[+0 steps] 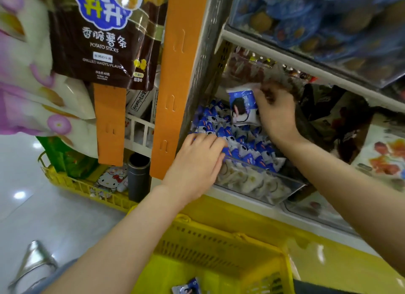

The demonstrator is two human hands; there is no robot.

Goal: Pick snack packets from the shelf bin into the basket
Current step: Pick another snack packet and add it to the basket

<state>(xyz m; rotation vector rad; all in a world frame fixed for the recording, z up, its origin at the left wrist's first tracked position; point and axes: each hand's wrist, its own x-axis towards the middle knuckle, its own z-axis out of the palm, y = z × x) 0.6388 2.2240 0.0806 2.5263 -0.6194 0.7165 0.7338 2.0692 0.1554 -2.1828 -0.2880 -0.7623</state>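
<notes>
A clear shelf bin (282, 185) holds several small blue-and-white snack packets (245, 142). My left hand (197, 162) lies on the packets at the bin's front left, fingers curled over them. My right hand (278, 111) grips one blue-and-white packet (243, 107) and holds it up above the pile at the back of the bin. Below the shelf stands a yellow basket (221, 247) with one such packet (188, 287) lying on its floor.
An orange upright strip (175, 78) stands just left of the bin. Hanging snack bags (103, 35) fill the upper left. A second yellow basket (92, 188) with goods sits on the floor at left. Dark bags (328, 118) lie right of the bin.
</notes>
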